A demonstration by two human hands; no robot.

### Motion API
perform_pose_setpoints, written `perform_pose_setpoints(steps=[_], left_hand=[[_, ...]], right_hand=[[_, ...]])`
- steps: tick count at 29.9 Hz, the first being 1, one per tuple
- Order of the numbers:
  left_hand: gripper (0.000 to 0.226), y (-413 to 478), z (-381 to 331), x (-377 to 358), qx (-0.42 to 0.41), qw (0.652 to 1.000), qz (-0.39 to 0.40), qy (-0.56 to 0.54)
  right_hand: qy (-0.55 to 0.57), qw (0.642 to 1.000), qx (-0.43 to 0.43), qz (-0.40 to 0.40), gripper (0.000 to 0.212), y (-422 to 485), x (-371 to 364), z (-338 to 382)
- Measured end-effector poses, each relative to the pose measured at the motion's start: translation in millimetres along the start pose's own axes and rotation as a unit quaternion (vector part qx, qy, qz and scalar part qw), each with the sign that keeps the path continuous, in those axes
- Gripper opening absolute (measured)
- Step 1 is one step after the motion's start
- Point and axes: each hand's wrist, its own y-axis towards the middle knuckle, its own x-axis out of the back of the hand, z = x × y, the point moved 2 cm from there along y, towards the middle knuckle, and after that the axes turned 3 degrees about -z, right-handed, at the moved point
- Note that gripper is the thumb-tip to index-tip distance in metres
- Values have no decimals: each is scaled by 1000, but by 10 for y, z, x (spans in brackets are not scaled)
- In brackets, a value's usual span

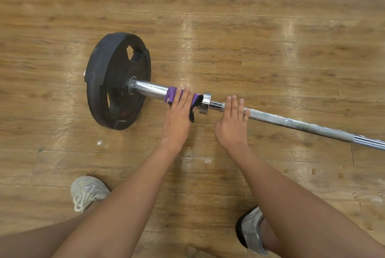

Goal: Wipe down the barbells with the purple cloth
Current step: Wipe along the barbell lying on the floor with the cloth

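Plainly, one barbell (302,125) lies on the wood floor (250,28), with one black plate (104,82) on its end, one purple cloth (170,94), two hands and two pale shoes (88,191). The cloth sits draped over the chrome sleeve, directly under the left hand's (177,118) fingers, which lie straight and flat, pressing it down; a dark edge hangs just beside the thumb. Beyond the collar (205,103), the right hand (231,126) rests on the bare shaft, fingers straight and together, gripping nothing.
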Motion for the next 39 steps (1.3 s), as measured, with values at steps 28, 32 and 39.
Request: perform_pose_setpoints(steps=[28,32,39], left_hand=[[51,11,-125,71,28,999,34,5],[53,76,-58,130,6,996,82,40],[51,-366,-64,164,39,998,55,14]], right_hand=[[-1,998,25,-50,77,-374,-134,-5],[-8,998,23,-50,78,-547,-168,30],[-8,999,14,-42,79,-849,-227,27]])
